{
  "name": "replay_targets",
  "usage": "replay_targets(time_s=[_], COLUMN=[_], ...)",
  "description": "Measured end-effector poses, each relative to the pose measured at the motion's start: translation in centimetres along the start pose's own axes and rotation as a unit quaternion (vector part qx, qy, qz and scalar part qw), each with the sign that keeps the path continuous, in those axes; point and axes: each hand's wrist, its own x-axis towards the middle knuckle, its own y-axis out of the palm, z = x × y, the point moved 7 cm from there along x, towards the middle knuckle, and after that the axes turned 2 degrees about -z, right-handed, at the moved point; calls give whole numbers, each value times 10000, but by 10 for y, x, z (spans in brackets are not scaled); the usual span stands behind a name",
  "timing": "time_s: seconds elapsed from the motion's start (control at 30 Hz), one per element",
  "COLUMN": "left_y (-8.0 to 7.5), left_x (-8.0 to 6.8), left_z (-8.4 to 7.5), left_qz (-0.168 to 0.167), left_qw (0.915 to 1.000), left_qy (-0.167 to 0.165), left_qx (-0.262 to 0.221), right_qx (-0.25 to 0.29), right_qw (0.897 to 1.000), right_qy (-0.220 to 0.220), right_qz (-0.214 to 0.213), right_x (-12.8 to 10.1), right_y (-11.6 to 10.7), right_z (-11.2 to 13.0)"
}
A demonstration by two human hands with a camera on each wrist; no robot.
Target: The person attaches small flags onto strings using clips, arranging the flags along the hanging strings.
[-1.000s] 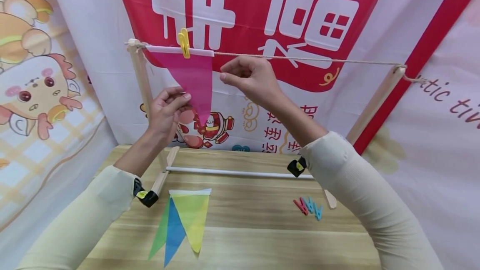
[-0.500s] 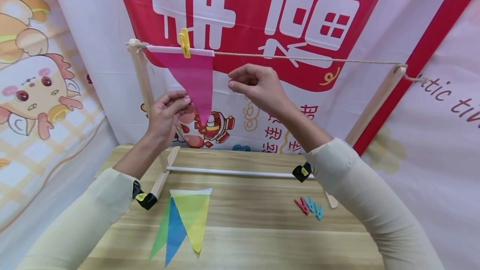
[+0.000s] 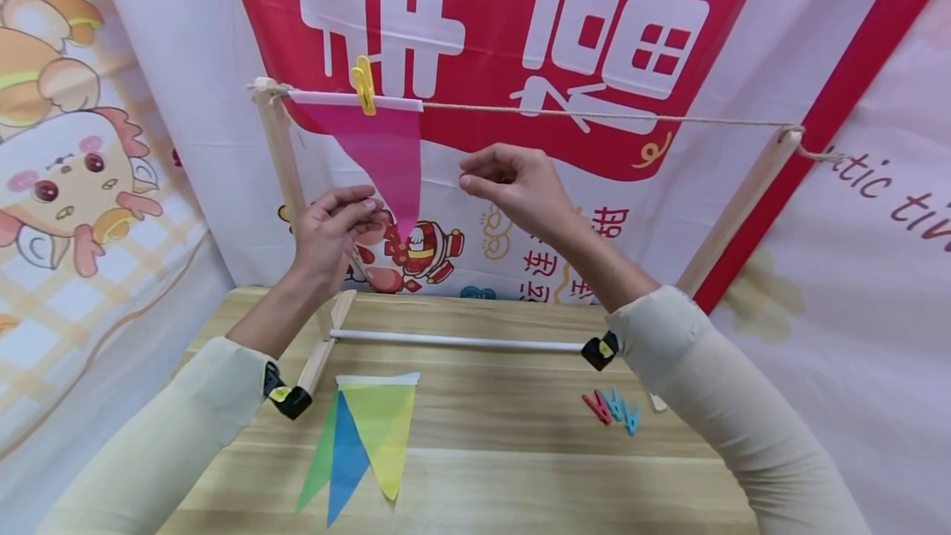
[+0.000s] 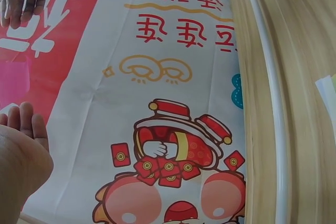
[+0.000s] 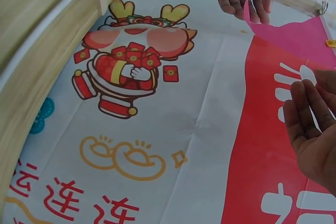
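Note:
A pink triangular pennant point(image 3: 390, 151) hangs from a thin rope point(image 3: 594, 114), its white top strip clipped by a yellow clothespin point(image 3: 363, 87). My left hand point(image 3: 330, 229) is raised at the pennant's left edge, fingers loosely bent with nothing gripped between them. In the right wrist view, the pennant's tip overlaps the left fingers point(image 5: 231, 3). To the right of the pennant, apart from it and below the rope, my right hand point(image 3: 516, 184) is held up with thumb and fingers loosely curved, holding nothing.
Wooden posts point(image 3: 278, 151) point(image 3: 743, 209) carry the rope, and a white rod point(image 3: 461, 341) joins their feet. Yellow point(image 3: 382, 428), blue point(image 3: 345, 461) and green pennants point(image 3: 318, 461) lie overlapped on the table point(image 3: 505, 494). Red point(image 3: 596, 408) and blue clothespins point(image 3: 631, 419) lie right. A printed cloth point(image 3: 475, 196) hangs behind.
My right hand has moved down and to the right, away from the pennant's edge and the rope. The left hand has dropped slightly. The pennant still hangs in the same place.

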Motion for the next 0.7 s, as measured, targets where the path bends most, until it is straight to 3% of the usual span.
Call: replay_targets(time_s=[0.47, 0.7], left_y=[-5, -3], left_x=[-5, -6], left_z=[7, 11], left_qz=[-37, -72], left_qw=[9989, 9977], left_qy=[-221, -347], left_qx=[422, 586], right_qx=[24, 111], right_qw=[9998, 9999], right_qy=[-193, -47], right_qz=[31, 83], right_x=[-8, -11], right_y=[-1, -1], right_z=[-7, -10])
